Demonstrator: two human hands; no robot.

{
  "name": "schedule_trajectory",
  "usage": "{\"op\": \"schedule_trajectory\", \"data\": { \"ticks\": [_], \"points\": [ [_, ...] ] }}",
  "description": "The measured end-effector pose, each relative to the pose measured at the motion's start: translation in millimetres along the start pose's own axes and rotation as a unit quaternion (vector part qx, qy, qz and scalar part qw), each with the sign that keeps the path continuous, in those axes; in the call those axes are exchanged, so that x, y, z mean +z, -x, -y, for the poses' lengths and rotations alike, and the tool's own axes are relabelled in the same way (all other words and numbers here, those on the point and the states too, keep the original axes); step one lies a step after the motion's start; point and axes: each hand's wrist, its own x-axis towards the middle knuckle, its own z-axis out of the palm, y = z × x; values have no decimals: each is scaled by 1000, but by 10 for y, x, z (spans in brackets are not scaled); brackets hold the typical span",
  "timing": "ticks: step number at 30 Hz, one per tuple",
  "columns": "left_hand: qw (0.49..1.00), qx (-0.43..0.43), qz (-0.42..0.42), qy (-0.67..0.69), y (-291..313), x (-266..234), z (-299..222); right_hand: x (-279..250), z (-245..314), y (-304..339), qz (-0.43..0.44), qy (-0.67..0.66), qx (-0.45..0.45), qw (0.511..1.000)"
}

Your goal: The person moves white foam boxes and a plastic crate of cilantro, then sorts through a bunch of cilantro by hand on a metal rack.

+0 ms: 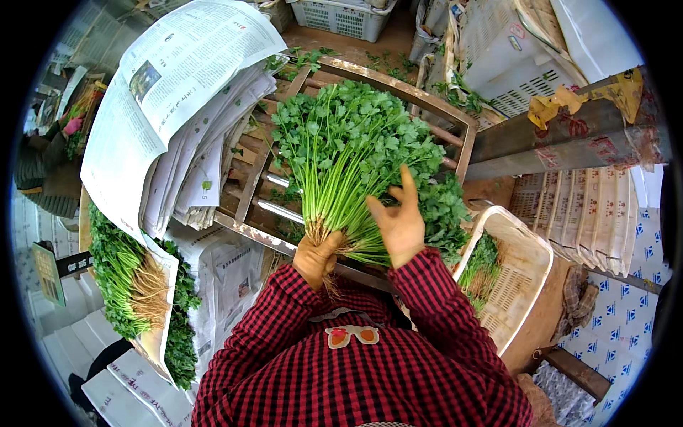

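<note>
While the bunch of coriander is gripped at its root end by the left hand, whose fingers are closed around the stems, it is held upright above the wooden frame. The right hand is laid against the stems with its fingers spread wide, holding nothing. The step in hand is judged to be the sorting of the bunch. For the next move, loose stems probably must be gathered and the grip kept firm.

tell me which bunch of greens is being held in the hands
The big leafy bunch at centre: the left hand grips its root end and the right hand touches its stems. The bunches on newspaper lie untouched.
</note>
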Motion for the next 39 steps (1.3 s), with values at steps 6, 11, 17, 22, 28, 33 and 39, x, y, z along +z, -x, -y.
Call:
{"op": "schedule_trajectory", "data": {
  "ticks": [6, 11, 17, 22, 28, 33, 39],
  "points": [
    [993, 106, 31, -46, 238, 102, -178, 33, 284, -7, 5, -174, -1, 985],
    [991, 5, -117, 61, 83, 68, -28, -39, -125, 126, 31, -67, 18, 997],
    [986, 19, -162, 34, -31, 21, 99, -259, -101, 253, -104, -35, -136, 984],
    [987, 44, -149, -29, 48, 88, -36, -83, 135, -176, 64, 103, -490, 863],
    [975, 25, -219, -8, 30, 128, -67, -66, -90, -51, 129, 189, -447, 865],
    [984, 28, -174, -21, 43, 61, -80, -70, 90, -160, 79, 87, -484, 867],
    [984, 48, -153, -81, 9, -27, -1, 144, 108, -199, 75, 211, -427, 876]
  ]
}}
